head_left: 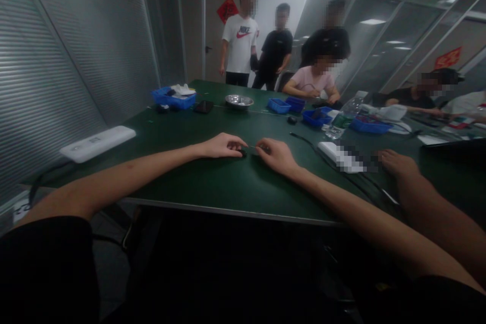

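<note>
Over the middle of the dark green table (205, 177), my left hand (224, 146) is closed, its thumb and fingertips at a small black object (243, 153) partly hidden by them. What kind of thing it is cannot be made out. Just to the right, my right hand (279, 157) has its fingers curled in a pinch, pointing toward the left fingertips. A thin pale line shows at its fingertips, too fine to name. A narrow gap separates the two hands.
A white elongated device (98, 144) lies at left. Blue baskets (279, 106), a steel bowl (239, 102) and a black phone (204, 107) stand farther back. At right are a water bottle (343, 117), a white power strip (337, 156) with cables, and another person's hand (398, 163).
</note>
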`<state>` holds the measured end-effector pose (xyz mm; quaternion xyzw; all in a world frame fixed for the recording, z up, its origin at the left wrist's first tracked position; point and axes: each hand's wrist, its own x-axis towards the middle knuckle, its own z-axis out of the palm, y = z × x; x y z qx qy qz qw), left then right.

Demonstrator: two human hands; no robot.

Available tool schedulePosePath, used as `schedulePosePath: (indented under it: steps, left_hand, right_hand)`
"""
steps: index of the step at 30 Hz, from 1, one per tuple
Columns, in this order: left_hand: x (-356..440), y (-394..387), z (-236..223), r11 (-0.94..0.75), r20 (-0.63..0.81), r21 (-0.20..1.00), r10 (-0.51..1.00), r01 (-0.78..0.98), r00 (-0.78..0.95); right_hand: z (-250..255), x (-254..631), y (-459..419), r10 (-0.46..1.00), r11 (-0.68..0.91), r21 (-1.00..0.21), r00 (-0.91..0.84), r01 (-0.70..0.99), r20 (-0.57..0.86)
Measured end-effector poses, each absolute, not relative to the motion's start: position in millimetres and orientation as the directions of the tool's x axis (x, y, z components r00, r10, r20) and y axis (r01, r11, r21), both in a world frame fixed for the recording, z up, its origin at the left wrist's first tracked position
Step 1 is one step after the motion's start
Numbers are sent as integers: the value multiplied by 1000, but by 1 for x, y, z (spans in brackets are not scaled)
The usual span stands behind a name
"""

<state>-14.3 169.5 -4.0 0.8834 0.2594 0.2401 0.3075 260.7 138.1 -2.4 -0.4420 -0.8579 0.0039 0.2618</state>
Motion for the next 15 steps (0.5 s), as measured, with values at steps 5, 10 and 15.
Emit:
schedulePosePath:
  steps: [5,10,15]
  left_hand:
    - [-11,167,-4,-752,352,572,586,327,730]
    - [-1,160,-4,-806,411,479,557,349,722]
    - [5,154,-5,-807,395,452,563,380,726]
  right_hand:
    - [-3,263,143,805,535,-241,-403,810,435]
    - [-4,261,144,804,534,-234,-402,813,438]
    - [-4,261,143,795,543,-232,-405,807,452]
